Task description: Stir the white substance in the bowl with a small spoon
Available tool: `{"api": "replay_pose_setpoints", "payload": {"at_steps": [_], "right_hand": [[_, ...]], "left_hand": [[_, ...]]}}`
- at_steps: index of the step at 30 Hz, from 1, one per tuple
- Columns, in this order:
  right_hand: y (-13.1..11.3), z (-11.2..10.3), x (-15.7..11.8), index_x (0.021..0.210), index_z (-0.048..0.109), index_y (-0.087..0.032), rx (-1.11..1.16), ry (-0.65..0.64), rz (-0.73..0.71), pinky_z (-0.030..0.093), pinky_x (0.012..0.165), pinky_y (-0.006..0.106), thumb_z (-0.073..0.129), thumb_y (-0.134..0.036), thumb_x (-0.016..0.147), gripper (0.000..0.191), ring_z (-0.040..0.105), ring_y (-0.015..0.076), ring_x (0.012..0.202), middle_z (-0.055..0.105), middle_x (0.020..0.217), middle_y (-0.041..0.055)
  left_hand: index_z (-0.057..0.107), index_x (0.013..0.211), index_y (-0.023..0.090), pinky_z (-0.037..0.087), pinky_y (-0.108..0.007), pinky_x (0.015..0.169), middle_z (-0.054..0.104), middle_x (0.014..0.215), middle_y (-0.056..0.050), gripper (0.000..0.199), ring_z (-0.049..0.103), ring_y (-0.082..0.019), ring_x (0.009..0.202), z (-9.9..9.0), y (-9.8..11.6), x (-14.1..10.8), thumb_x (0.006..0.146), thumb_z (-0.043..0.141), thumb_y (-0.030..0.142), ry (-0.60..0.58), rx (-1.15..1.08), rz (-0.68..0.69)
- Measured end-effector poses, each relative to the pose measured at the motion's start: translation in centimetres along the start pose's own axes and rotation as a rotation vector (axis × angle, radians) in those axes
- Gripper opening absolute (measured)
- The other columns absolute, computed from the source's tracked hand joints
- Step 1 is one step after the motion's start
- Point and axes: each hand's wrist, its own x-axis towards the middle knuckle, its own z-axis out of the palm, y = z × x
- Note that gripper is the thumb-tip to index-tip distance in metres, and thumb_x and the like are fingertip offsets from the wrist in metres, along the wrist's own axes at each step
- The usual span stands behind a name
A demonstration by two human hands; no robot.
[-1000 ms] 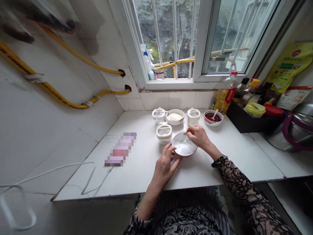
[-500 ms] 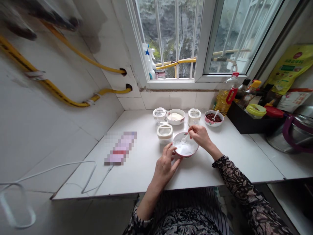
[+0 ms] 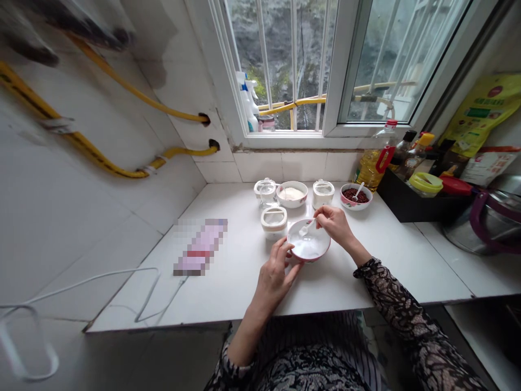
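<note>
A white bowl point(image 3: 311, 251) with a red rim stands on the counter in front of me, with whitish contents that I cannot make out. My left hand point(image 3: 275, 271) grips the bowl's near left side, its fingers on the rim and thumb low against the wall. In my right hand point(image 3: 332, 222) the handle of a small white spoon point(image 3: 305, 230) is pinched. The spoon's head is inside the bowl, towards the back left. Just behind my left hand stands a lidded white jar point(image 3: 274, 222).
Behind are a clear lidded jar point(image 3: 265, 192), a bowl of white grains or powder point(image 3: 292, 195), another lidded jar point(image 3: 323, 194) and a bowl of dark red beans point(image 3: 356, 196) with a spoon. An oil bottle point(image 3: 374, 157) and a black condiment box point(image 3: 401, 202) stand right. A blurred-out device point(image 3: 201, 247) with a cable lies left.
The spoon's head has shifted slightly left within the bowl, and my right hand has moved a little upward with it. My left hand stays on the bowl.
</note>
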Motion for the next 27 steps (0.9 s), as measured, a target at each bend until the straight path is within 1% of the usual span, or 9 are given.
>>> {"api": "replay_pose_setpoints", "payload": {"at_steps": [4, 11, 15, 19, 21, 23, 25, 27], "right_hand": [[0.1, 0.1, 0.1, 0.064, 0.063, -0.019, 0.084, -0.006, 0.033, 0.047, 0.056, 0.024, 0.049, -0.019, 0.065, 0.014, 0.058, 0.0133, 0.05, 0.061, 0.048, -0.0021], [0.3, -0.1, 0.6, 0.061, 0.063, -0.018, 0.35, -0.04, 0.138, 0.047, 0.052, 0.025, 0.051, -0.022, 0.06, 0.012, 0.053, 0.0121, 0.045, 0.059, 0.044, -0.0014], [0.4, -0.4, 0.9, 0.061, 0.064, -0.018, 0.42, -0.06, 0.182, 0.048, 0.054, 0.026, 0.056, -0.025, 0.061, 0.011, 0.055, 0.0123, 0.046, 0.06, 0.046, -0.001], [0.4, -0.2, 1.1, 0.067, 0.064, -0.017, 0.477, -0.031, 0.18, 0.051, 0.059, 0.027, 0.061, -0.028, 0.063, 0.012, 0.059, 0.0133, 0.051, 0.065, 0.052, 0.0002], [0.2, 0.2, 1.1, 0.073, 0.065, -0.018, 0.506, -0.012, 0.155, 0.053, 0.062, 0.028, 0.064, -0.032, 0.066, 0.016, 0.062, 0.014, 0.055, 0.069, 0.059, 0.0016], [-0.1, 0.9, 1.0, 0.082, 0.066, -0.018, 0.511, 0.003, 0.094, 0.055, 0.065, 0.03, 0.066, -0.037, 0.071, 0.021, 0.066, 0.0152, 0.06, 0.073, 0.065, 0.0027], [-0.4, 1.7, 0.7, 0.09, 0.067, -0.019, 0.476, 0.023, 0.001, 0.055, 0.067, 0.031, 0.064, -0.041, 0.078, 0.025, 0.069, 0.0166, 0.067, 0.075, 0.073, 0.0038], [-0.6, 2.5, 0.4, 0.096, 0.068, -0.02, 0.388, 0.033, -0.127, 0.056, 0.069, 0.033, 0.06, -0.04, 0.086, 0.023, 0.071, 0.0181, 0.073, 0.077, 0.082, 0.0051]], "left_hand": [[0.05, 0.121, 0.025, 0.065, -0.033, 0.07, 0.054, 0.134, -0.012, 0.034, 0.07, -0.014, 0.079, 0.0, -0.1, 0.0, 0.089, 0.062, 0.022, 0.0, 0.005, -0.003], [0.05, 0.12, 0.024, 0.065, -0.032, 0.07, 0.054, 0.134, -0.012, 0.032, 0.07, -0.014, 0.079, 0.0, 0.0, 0.0, 0.09, 0.062, 0.022, -0.004, -0.003, -0.006], [0.05, 0.12, 0.023, 0.065, -0.031, 0.068, 0.054, 0.133, -0.013, 0.033, 0.07, -0.014, 0.079, 0.0, 0.0, 0.0, 0.089, 0.062, 0.022, 0.006, 0.004, 0.008], [0.049, 0.12, 0.024, 0.065, -0.03, 0.069, 0.053, 0.134, -0.013, 0.033, 0.07, -0.014, 0.08, -0.1, 0.1, 0.1, 0.089, 0.062, 0.021, -0.002, 0.007, 0.012], [0.049, 0.119, 0.024, 0.065, -0.03, 0.069, 0.053, 0.134, -0.012, 0.033, 0.071, -0.014, 0.08, -0.1, 0.1, 0.0, 0.089, 0.062, 0.02, 0.0, 0.007, 0.013], [0.05, 0.119, 0.023, 0.065, -0.03, 0.069, 0.054, 0.133, -0.012, 0.033, 0.07, -0.014, 0.079, 0.0, 0.1, 0.0, 0.089, 0.062, 0.02, 0.004, 0.012, 0.015], [0.05, 0.119, 0.023, 0.065, -0.031, 0.07, 0.054, 0.133, -0.013, 0.033, 0.07, -0.014, 0.079, 0.1, 0.0, 0.0, 0.089, 0.062, 0.019, 0.005, 0.023, 0.013], [0.049, 0.12, 0.023, 0.064, -0.031, 0.07, 0.054, 0.134, -0.013, 0.034, 0.07, -0.014, 0.079, 0.2, -0.1, -0.1, 0.089, 0.062, 0.018, 0.003, 0.034, 0.007]]}}
